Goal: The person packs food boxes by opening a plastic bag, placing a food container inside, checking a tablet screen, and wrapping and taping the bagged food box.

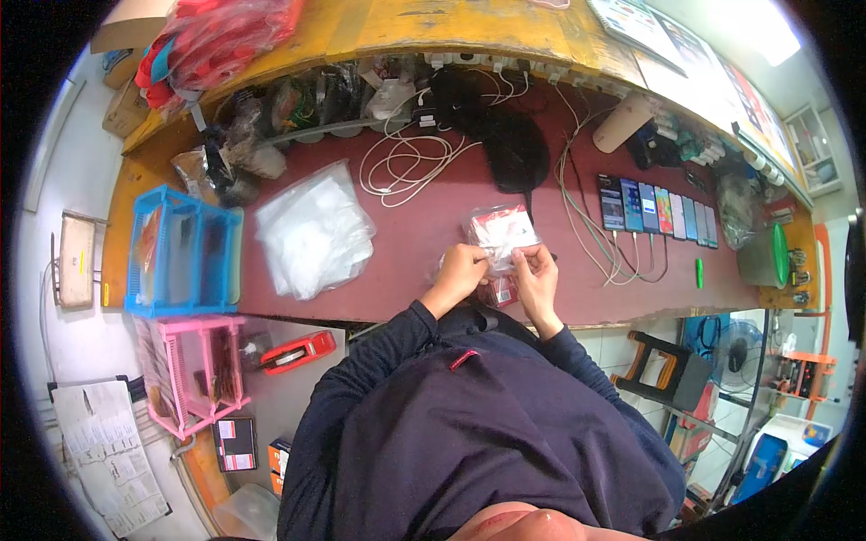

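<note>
At the front edge of the dark red tabletop, both hands pinch a clear plastic bag with red and white packaging showing in it. My left hand is closed on the bag's near left side. My right hand has its thumb and fingers closed at the near right side. Just below the fingers lies another red packet with a white label, partly hidden by the hands. Left of my left hand is a stack of clear plastic bags lying flat.
A blue plastic basket stands at the left, above a pink rack. Several phones with cables lie at the right, near a green bin. Coiled white cables and a black object are at the back.
</note>
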### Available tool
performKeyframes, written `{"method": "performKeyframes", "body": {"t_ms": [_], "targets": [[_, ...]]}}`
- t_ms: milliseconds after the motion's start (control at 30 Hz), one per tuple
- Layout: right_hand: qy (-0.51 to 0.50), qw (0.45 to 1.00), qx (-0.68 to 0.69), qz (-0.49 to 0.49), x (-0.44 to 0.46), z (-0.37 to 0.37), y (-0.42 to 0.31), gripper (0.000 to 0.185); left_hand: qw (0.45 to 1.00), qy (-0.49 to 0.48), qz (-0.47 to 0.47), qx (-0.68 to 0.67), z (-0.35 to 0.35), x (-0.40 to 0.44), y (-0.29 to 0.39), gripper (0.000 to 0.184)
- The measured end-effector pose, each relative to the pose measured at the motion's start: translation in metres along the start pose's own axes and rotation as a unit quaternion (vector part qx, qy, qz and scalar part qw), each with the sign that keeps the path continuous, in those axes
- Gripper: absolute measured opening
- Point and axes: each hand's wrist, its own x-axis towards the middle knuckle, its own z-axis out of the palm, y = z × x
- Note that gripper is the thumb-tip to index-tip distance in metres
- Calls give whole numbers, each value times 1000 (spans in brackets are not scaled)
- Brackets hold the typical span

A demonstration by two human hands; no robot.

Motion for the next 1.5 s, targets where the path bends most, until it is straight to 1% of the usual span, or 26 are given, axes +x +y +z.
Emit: {"method": "performKeyframes", "body": {"t_ms": [33, 133, 267, 333, 367, 433, 467, 533, 567, 633, 667, 733, 767, 833, 867, 933, 967, 1033, 1067, 1133, 1233, 1267, 1333, 1367, 1433, 1500], "targets": [[-1, 1000, 9, 1, 0, 0, 0, 14, 999, 22, 10, -34, 1, 0, -3, 19], [1, 1000, 11, 24, 1, 1, -3, 15, 999, 20, 1, -42, 0, 0, -6, 18], [-1, 997, 31, 66, 4, 5, -8, 15, 999, 41, -9, 2, -3, 0, -3, 16], [-12, 991, 62, 118, 6, 6, -9, 15, 980, 82, 101, 152, -7, -1, -4, 12], [-16, 991, 61, 119, 7, 7, -9, 15, 980, 86, 99, 151, -9, -1, -4, 12], [-37, 986, 111, 121, 7, 11, -8, 15, 963, 85, 123, 226, -13, -2, -3, 11], [-41, 985, 111, 122, 7, 11, -6, 15, 962, 89, 121, 226, -13, -3, -5, 11], [-44, 991, 57, 115, 5, 12, 1, 13, 951, 94, 118, 270, -12, -4, -3, 10], [-46, 991, 57, 115, 7, 11, 5, 13, 951, 96, 117, 270, -9, -5, -2, 10], [-54, 997, 0, 50, 10, 10, 12, 10, 921, 128, 103, 353, -3, -12, 12, 12], [-54, 997, -1, 51, 11, 10, 16, 10, 921, 128, 102, 353, -4, -11, 12, 12], [-50, 997, -55, -1, 12, 13, 16, 8, 898, 111, 104, 413, -7, -7, 11, 12], [-50, 997, -55, -1, 11, 13, 15, 8, 898, 112, 105, 413, -9, -8, 10, 12], [-52, 997, -23, 47, 10, 15, 4, 8, 926, 86, 130, 344, -15, -9, 7, 14], [-51, 997, -23, 46, 11, 15, 7, 8, 926, 85, 131, 344, -16, -10, 4, 14], [-46, 999, -23, -8, 13, 17, 12, 8, 951, 98, 140, 257, -16, -11, -5, 15], [-44, 999, -22, -8, 14, 17, 14, 8, 951, 96, 140, 258, -15, -12, -9, 15], [-46, 998, -31, 26, 12, 20, 5, 9, 936, 155, 227, 220, -13, -13, -19, 14], [-43, 998, -31, 27, 12, 20, 6, 9, 936, 152, 227, 220, -14, -13, -24, 14], [-35, 996, -42, 77, 14, 20, 6, 10, 922, 189, 294, 168, -15, -12, -30, 10], [-32, 994, 0, 106, 14, 20, 6, 13, 926, 175, 300, 147, -20, -12, -36, 8], [-31, 994, -1, 106, 14, 20, 6, 13, 926, 174, 301, 146, -20, -12, -37, 8], [-41, 990, 39, 126, 15, 19, 7, 17, 960, 155, 232, 27, -19, -11, -40, 11], [-39, 990, 38, 126, 15, 18, 7, 17, 960, 153, 233, 26, -19, -10, -46, 11], [-49, 985, 86, 144, 13, 20, 1, 22, 985, 96, 128, -65, -20, -8, -56, 14], [-51, 985, 83, 145, 13, 19, 1, 23, 984, 91, 145, -55, -20, -9, -61, 14]]}}
